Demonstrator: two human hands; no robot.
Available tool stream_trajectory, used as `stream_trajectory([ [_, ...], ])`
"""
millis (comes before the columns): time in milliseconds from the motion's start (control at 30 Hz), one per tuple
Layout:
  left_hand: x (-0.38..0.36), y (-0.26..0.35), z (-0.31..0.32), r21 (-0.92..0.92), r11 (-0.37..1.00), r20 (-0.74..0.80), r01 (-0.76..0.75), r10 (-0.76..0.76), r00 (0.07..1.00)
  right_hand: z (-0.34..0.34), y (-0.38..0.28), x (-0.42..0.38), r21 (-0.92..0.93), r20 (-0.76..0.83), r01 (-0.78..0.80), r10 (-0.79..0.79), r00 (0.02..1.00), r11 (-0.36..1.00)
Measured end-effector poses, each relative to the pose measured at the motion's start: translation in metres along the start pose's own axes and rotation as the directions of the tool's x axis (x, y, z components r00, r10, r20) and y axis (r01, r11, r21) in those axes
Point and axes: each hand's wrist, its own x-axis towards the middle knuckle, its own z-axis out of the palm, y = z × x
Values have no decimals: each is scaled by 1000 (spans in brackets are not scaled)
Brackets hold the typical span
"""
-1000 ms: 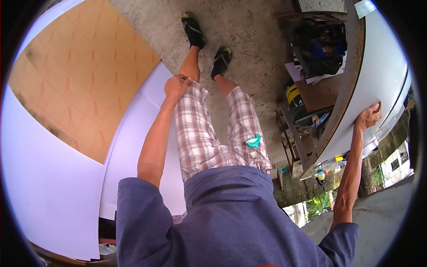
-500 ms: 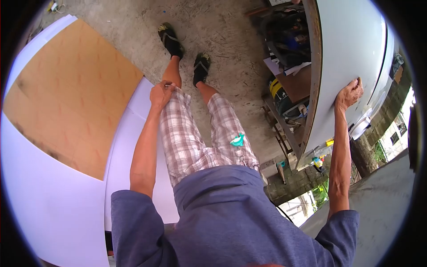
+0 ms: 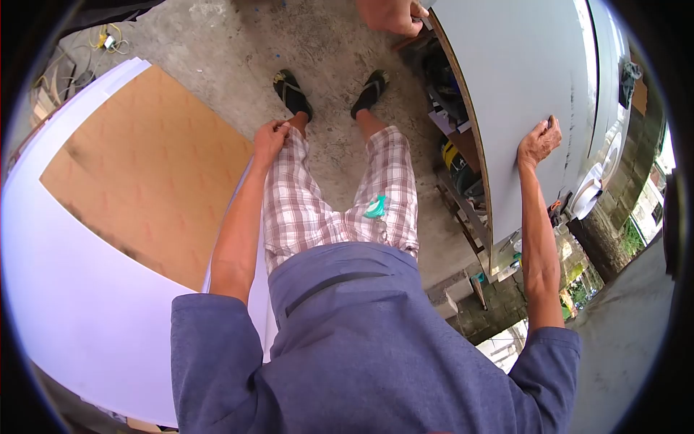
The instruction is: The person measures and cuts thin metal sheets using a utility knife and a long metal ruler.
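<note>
My left hand [image 3: 270, 139] is closed beside my left knee, its fingertips at the hem of my plaid shorts [image 3: 289, 188]. What it pinches, if anything, is too small to make out. My right hand [image 3: 539, 142] lies with curled fingers on a light grey panel [image 3: 499, 79] at the right. Whatever may be inside those fingers is hidden. Another person's hand [image 3: 394, 14] is closed at the panel's far left corner. To my left lies a brown board [image 3: 144, 166] on top of large white sheets [image 3: 87, 267].
Under the grey panel, a shelf holds dark items and a yellow-and-black object [image 3: 454, 160]. A white roll [image 3: 587, 194] sits past my right hand. Cords [image 3: 108, 40] lie on the concrete floor [image 3: 217, 43] at the far left. A tree trunk [image 3: 603, 249] stands at right.
My feet are now farther apart. The other person's hand shows more fully at the panel's corner. Dark marks are now visible on the grey panel, and my view has shifted.
</note>
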Motion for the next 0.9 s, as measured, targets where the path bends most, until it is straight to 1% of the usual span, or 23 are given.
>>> stream_trajectory([
  [100,-9,0,-2,19,1000,3,-7,7,1000,-11,7,-5,7,-23,-5,5,1000,1000],
  [200,-18,3,-2,134,990,-75,-36,46,996,-18,9,-9,27,-26,-15,16,1000,1000],
  [300,-11,-10,-3,86,995,-128,-48,59,990,-15,11,-13,14,-20,-10,10,1000,1000],
  [400,-10,-17,-2,-1,997,-122,-73,72,990,-13,10,-12,16,-21,-27,28,999,999],
  [500,-11,-19,-2,47,997,-111,-67,72,991,-9,3,-14,34,-18,-38,39,999,999],
  [600,-15,-5,-3,141,988,-122,-71,88,989,-12,3,-13,36,-14,-39,40,999,999],
  [700,-17,6,-2,71,997,-119,-22,30,992,-11,-2,-14,31,-20,-53,54,998,998],
  [800,-5,-7,0,188,981,-72,-43,58,996,-10,-4,-19,33,-9,-44,44,999,998],
  [900,12,-29,10,246,962,-111,-121,152,982,-9,-4,-21,26,-1,-21,21,1000,999],
])
